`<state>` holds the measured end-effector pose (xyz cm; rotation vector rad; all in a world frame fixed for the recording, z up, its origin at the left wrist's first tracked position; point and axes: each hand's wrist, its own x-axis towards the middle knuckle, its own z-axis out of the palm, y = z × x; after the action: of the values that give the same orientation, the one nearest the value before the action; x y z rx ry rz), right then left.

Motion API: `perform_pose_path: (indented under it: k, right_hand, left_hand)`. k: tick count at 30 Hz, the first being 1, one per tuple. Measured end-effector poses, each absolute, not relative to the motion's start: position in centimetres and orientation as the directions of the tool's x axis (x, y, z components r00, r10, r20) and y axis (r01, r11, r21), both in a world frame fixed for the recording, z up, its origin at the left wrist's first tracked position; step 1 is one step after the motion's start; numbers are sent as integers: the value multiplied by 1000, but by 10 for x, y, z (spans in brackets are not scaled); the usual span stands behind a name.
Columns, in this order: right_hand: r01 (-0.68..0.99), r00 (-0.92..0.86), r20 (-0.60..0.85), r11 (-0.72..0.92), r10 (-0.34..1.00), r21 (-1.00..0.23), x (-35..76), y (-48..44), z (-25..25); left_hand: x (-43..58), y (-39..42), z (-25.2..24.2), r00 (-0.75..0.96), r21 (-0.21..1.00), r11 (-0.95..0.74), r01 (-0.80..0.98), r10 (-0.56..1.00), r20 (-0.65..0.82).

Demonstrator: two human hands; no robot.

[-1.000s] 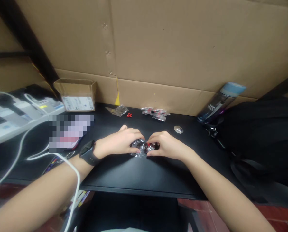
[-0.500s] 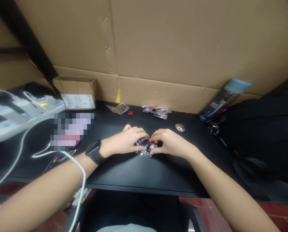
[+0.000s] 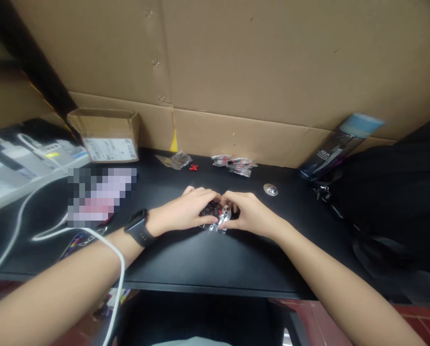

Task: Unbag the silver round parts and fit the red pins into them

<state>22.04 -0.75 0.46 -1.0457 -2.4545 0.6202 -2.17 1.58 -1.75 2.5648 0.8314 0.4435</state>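
Note:
My left hand (image 3: 196,207), with a dark watch on its wrist, is closed on a crinkled clear plastic bag (image 3: 210,226) with dark contents. Thumb and fingers of my right hand (image 3: 241,211) pinch a shiny silver round piece (image 3: 225,216) against the bag's right side. A small bit of red shows between the hands. Whether the silver piece lies inside the bag or only against it, I cannot tell. Beyond my right hand, a similar silver disc (image 3: 271,190) rests on the black table (image 3: 200,262).
At the back lie several small clear packets (image 3: 238,165), a red flower-shaped piece (image 3: 193,167) and an opened bag (image 3: 177,160). A cardboard box (image 3: 106,137) and power strip (image 3: 30,166) stand left. A bottle (image 3: 339,146) and black backpack (image 3: 391,206) are right. A white cable (image 3: 119,269) crosses my left forearm.
The silver piece now shows more of its face between my hands. My right fingers have shifted slightly left, closer to my left hand. The camera view has moved a little.

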Motion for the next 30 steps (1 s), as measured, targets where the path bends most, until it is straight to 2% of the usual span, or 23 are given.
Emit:
perform_pose_path:
  k: [3,8,11,19,23,30]
  right_hand:
    - [555,-633,190,611,750,-564,220,-5,0]
    - [598,-626,188,620,757,-508,219,0,-6]
    - [589,-632,186,622,753,-515,219,3,-7]
    - [421,-801,134,708,583,-566,234,6,7]
    - [406,-803,127,691,583,-598,239,8,8]
    - [413,-769,239,746,593,-522,234,11,-8]
  left_hand:
    - [-23,18,-18,769,488,-732,475,615,174]
    - [-28,22,-16,797,509,-742,437,581,163]
    - [-32,24,-12,812,524,-742,417,564,153]
    - [-34,28,-9,815,552,-728,407,562,140]
    - [-33,28,-11,816,553,-729,404,560,143]
    - [-34,29,-11,812,553,-726,409,566,144]
